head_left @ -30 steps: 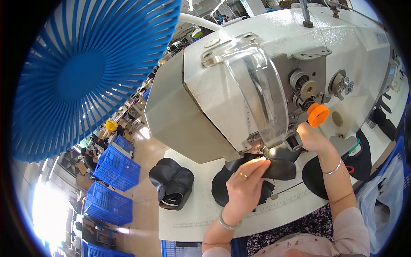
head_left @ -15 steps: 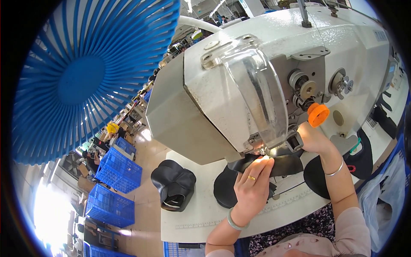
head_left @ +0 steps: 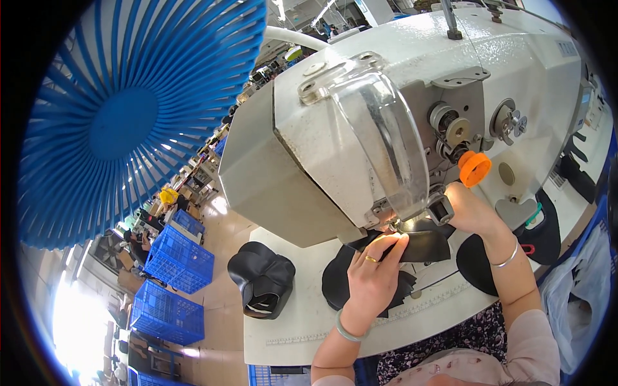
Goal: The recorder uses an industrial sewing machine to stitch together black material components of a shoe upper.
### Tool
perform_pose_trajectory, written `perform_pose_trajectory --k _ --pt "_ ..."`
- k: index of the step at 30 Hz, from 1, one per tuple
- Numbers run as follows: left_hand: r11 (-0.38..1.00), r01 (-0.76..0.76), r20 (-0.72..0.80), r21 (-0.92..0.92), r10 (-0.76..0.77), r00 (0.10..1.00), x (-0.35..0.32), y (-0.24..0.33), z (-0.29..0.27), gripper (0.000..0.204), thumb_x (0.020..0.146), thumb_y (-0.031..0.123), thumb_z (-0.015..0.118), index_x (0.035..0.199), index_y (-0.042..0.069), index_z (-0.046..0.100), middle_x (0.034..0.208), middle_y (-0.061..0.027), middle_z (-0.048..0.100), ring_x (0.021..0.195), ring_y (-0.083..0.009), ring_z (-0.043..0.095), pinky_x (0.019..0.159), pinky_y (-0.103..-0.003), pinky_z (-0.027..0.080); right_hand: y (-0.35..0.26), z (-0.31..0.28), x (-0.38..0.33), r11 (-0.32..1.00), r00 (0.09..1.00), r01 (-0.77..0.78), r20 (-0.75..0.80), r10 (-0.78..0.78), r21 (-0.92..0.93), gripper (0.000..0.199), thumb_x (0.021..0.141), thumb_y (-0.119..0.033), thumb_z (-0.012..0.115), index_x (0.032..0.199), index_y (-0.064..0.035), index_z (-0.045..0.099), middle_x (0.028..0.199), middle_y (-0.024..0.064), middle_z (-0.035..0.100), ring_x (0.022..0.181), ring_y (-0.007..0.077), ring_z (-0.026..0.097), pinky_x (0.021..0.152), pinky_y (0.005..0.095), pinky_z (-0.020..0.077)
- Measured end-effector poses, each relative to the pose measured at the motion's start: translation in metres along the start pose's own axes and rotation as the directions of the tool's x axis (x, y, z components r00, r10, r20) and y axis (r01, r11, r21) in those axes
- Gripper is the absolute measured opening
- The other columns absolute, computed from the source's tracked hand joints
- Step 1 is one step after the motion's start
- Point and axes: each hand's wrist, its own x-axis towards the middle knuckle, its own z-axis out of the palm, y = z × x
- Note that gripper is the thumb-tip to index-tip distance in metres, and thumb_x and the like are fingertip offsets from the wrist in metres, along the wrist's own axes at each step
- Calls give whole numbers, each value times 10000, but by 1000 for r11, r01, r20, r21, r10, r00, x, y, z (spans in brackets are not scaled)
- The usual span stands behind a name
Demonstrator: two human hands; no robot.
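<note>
My left hand [head_left: 374, 276], with a gold ring and a bangle on the wrist, pinches the near edge of a black leather piece [head_left: 426, 247] just below the lit needle area of a white sewing machine [head_left: 309, 186]. Its fingertips are pressed together on the leather. My right hand [head_left: 466, 209] reaches in at the right of the needle area, behind the machine's metal parts. Its fingers are hidden there. More black material with a notched edge [head_left: 400, 288] lies below and beside my left hand on the white table [head_left: 290, 334].
A shaped black leather piece [head_left: 261, 278] stands at the table's left. Black flat pieces [head_left: 475, 262] lie by my right forearm. An orange knob [head_left: 475, 168] juts from the machine. A blue fan [head_left: 122, 122] is at upper left, blue crates [head_left: 167, 312] on the floor.
My left hand has shifted slightly left along with the leather. More notched black material now shows beside it. My right hand stays at the needle area's right side.
</note>
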Motion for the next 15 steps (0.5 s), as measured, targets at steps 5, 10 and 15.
perform_pose_trajectory --k 5,10,15 --pt "996 -68 6 -48 69 998 1 -13 -2 422 627 -52 646 1030 70 675 988 -36 604 861 -184 626 634 -286 450 -13 1 -7 993 993 -113 -33 113 -16 299 720 -191 710 675 37 522 571 129 499 530 160 402 520 334 371" --pt "985 -61 44 -160 69 997 1 -24 -4 428 615 -77 627 1011 78 678 978 -35 608 886 -220 621 716 -321 490 -2 13 -14 999 994 -37 -109 33 -35 327 765 -185 684 643 21 460 536 65 434 515 119 366 479 313 337" --pt "982 -61 56 -177 72 996 3 -30 -5 419 624 -82 618 1009 71 677 959 -40 610 897 -237 616 746 -333 499 -3 21 -20 999 984 -42 -173 43 5 379 799 -181 671 598 6 409 491 43 395 477 82 336 423 298 302"
